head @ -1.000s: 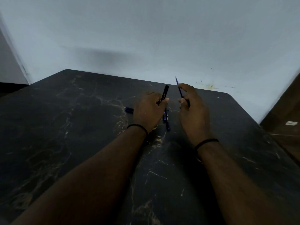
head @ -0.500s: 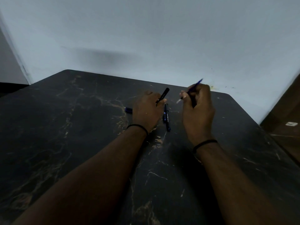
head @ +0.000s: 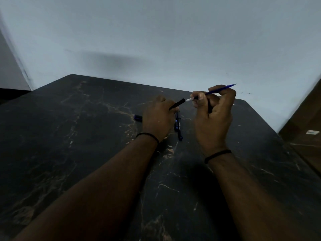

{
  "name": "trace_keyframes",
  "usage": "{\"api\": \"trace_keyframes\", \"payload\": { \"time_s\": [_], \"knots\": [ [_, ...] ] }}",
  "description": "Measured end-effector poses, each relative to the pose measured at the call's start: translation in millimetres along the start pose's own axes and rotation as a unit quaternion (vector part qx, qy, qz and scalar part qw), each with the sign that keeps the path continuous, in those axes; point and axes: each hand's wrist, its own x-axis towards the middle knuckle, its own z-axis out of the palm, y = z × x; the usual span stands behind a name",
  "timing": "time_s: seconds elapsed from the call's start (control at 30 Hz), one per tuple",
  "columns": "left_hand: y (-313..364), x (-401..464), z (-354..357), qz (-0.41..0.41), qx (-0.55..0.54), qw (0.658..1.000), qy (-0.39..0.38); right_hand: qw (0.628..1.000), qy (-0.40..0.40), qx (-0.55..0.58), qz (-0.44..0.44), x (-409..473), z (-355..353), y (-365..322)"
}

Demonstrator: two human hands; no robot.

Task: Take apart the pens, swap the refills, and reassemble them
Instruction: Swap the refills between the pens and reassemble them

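Observation:
My left hand grips a black pen barrel whose open end points up and to the right. A thin blue refill is pinched in my right hand, lying almost level, with its whitish end a short gap from the barrel's mouth. Between my hands, a dark pen part with blue bands lies on the black marble table. A blue-tipped piece pokes out to the left of my left hand, mostly hidden behind it.
The table's far edge meets a pale wall. On the right, beyond the table's rounded corner, is brown wooden furniture. Both wrists wear a thin black band.
My right hand has turned the refill from pointing upward to nearly level and brought its whitish end close to the barrel's mouth. The left hand tilted the barrel slightly toward it.

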Motion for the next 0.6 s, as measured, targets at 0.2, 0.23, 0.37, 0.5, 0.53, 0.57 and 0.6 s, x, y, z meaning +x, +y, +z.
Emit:
{"api": "trace_keyframes", "payload": {
  "time_s": [0.2, 0.23, 0.37, 0.5, 0.53, 0.57, 0.6],
  "knots": [
    [-0.1, -0.7, 1.5, 0.021, 0.005, 1.000, 0.003, 1.000, -0.011, -0.017, 0.002, 0.1, 1.1, 5.6],
    [0.1, -0.8, 1.3, 0.025, 0.006, 1.000, 0.002, 1.000, -0.016, -0.019, 0.005, -0.6, 1.4, 6.8],
    [1.4, -0.9, 0.4, 0.028, 0.004, 1.000, -0.002, 1.000, -0.021, -0.014, 0.017, -1.5, 2.0, 8.7],
    [2.3, -1.0, -0.2, 0.026, -0.001, 1.000, 0.004, 1.000, 0.019, 0.015, 0.005, 1.9, -0.5, 5.1],
    [2.1, -0.9, -0.1, 0.026, -0.001, 1.000, 0.005, 0.999, 0.029, 0.018, 0.003, 3.1, -1.8, 4.8],
    [1.7, -0.8, 0.0, 0.025, -0.001, 1.000, 0.008, 0.999, 0.033, 0.015, 0.002, 4.1, -3.1, 4.4],
    [1.4, -0.8, 0.1, 0.024, -0.002, 1.000, 0.010, 1.000, 0.028, 0.008, 0.000, 4.5, -4.0, 4.2]
  ]
}}
